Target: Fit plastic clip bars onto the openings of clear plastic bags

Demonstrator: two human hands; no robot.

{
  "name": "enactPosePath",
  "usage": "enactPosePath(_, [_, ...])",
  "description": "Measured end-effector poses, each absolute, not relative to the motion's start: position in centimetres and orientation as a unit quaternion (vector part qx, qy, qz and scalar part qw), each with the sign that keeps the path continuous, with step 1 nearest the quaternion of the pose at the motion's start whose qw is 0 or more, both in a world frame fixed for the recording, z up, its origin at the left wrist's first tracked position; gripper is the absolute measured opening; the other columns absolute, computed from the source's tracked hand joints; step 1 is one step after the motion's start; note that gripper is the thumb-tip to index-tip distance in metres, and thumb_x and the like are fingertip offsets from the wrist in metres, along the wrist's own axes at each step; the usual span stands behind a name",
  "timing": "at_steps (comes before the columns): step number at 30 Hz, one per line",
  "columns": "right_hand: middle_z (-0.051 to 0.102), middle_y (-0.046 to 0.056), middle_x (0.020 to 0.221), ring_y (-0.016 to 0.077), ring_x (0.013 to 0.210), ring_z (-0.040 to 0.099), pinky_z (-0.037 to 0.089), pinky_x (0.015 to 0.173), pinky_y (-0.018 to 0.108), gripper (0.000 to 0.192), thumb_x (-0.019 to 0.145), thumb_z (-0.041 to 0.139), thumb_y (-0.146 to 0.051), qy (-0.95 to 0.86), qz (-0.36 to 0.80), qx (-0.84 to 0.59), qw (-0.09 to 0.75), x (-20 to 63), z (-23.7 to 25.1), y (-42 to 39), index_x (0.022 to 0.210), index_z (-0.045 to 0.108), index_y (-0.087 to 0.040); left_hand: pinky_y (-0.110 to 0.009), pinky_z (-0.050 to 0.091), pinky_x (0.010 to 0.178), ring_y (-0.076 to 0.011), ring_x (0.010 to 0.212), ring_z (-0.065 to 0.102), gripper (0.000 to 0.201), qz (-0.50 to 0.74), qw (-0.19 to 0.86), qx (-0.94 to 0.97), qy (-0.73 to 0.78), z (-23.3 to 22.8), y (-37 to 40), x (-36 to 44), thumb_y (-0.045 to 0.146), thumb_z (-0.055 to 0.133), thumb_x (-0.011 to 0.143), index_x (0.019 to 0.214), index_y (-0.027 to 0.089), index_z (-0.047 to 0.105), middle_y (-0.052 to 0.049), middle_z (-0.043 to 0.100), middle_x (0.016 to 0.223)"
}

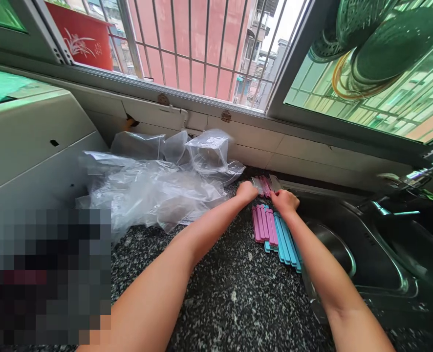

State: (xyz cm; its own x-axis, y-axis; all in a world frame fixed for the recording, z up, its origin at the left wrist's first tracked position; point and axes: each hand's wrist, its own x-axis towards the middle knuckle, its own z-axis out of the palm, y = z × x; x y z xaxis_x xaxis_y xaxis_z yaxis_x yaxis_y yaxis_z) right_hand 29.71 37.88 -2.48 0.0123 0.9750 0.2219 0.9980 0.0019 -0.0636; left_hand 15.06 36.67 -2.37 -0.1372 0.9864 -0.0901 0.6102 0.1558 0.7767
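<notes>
Counter (220, 303): dark speckled stone, running from the nearest edge to the tiled wall.
Blue strips (287, 243): side by side on the counter, just left of the right forearm; a few blue ends also show from under the pink strips.
Pink strips (264, 226): in a row just left of the blue ones, on the near side of the hands.
Sink (376, 259): metal, set into the counter on the right.
Right hand (285, 201): thumb and fingers pinched together on the right part of the clear packet.
Left hand (246, 192): fingers curled and clamped on the packet's left edge.
Clear packet (265, 186): between the hands, beyond the loose strips, with pink pieces in it.
Plastic bags (161, 190): a crumpled clear heap left of the left hand.
Tiled wall (256, 139): pale, behind the heap.
Window (158, 93): grey frame above the wall, a red flowerpot (92, 39) at upper left.
Bars (190, 58): outside, before a pink building (216, 29).
</notes>
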Motion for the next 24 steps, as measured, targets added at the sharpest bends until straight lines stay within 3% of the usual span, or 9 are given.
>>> enactPosePath(11, [0.071, 0.013, 0.094, 0.0279, 0.091, 0.065, 0.041, 0.063, 0.03, 0.037, 0.085, 0.045, -0.043, -0.684, -0.063, -0.718, 0.113, 27.8, -0.1, 34.0, 0.095, 0.071, -0.02, -0.027, 0.046, 0.073, -0.0194, 0.08, 0.064, 0.022, 0.337, 0.24, 0.637, 0.65, 1.3, 30.2, 9.7, 0.024, 0.055, 0.08, 0.085, 0.012, 0.073, -0.011, 0.072, 0.084])
enactPosePath(24, [0.07, 0.008, 0.079, 0.0195, 0.074, 0.061, 0.03, 0.059, 0.027, 0.029, 0.084, 0.049, -0.036, -0.821, -0.107, -0.518, 0.217, 15.3, 1.4, 29.0, 0.079, 0.071, -0.018, -0.025, 0.041, 0.06, -0.0159, 0.061, 0.058, 0.022, 0.393, 0.099, 0.585, 0.702, 4.4, 23.0, -6.8, 0.025, 0.054, 0.074, 0.069, 0.012, 0.071, -0.007, 0.069, 0.067])
